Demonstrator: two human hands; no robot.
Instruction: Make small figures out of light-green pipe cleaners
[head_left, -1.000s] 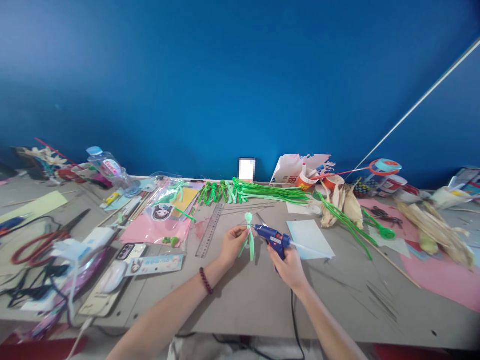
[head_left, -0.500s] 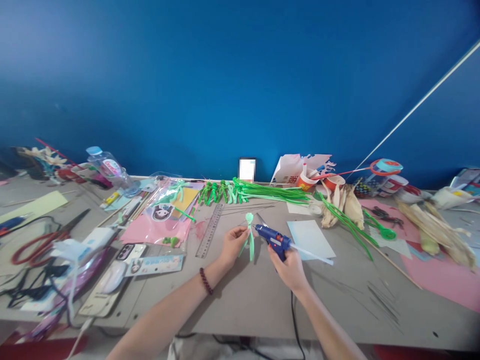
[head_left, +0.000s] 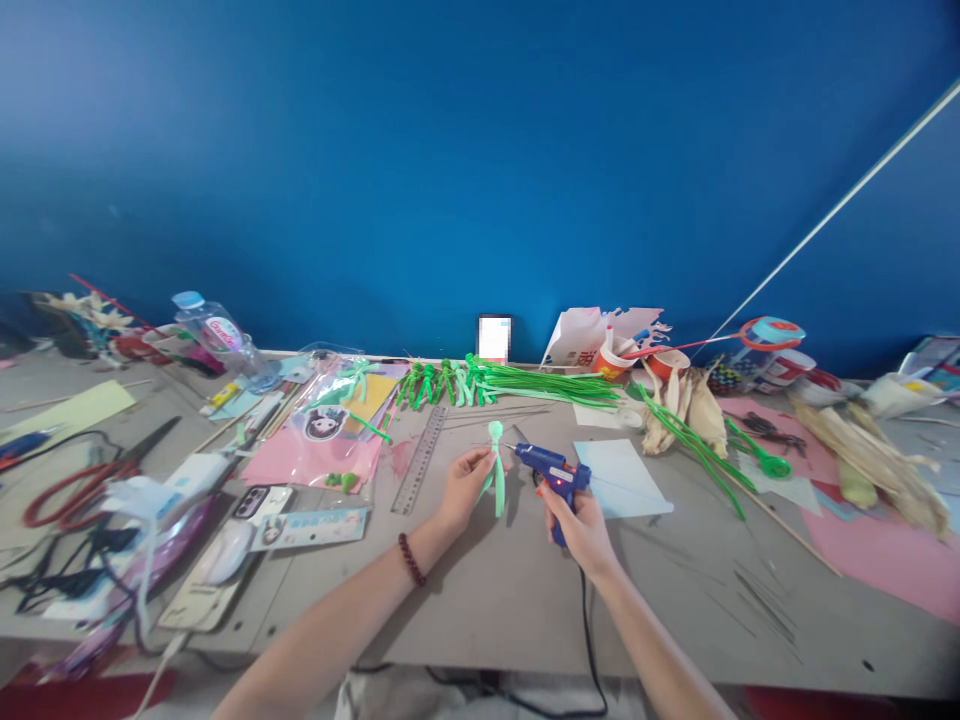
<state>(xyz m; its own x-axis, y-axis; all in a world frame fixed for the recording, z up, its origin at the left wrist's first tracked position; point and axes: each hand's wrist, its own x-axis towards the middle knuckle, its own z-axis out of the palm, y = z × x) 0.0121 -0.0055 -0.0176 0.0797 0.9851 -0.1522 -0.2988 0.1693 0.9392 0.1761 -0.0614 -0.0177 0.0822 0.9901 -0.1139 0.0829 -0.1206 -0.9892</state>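
Your left hand (head_left: 466, 490) pinches one mint-green pipe-cleaner piece (head_left: 500, 490), fingers closed on it, upright over the middle of the desk (head_left: 480, 610). Your right hand (head_left: 581, 525) is wrapped around one blue glue gun (head_left: 551, 467), its nozzle pointing at the piece from just beside it. Around you lie one ruler (head_left: 420, 462), one pair of red-handled scissors (head_left: 79, 495), one plastic bottle (head_left: 214, 328) and two orange paper cups (head_left: 612, 362).
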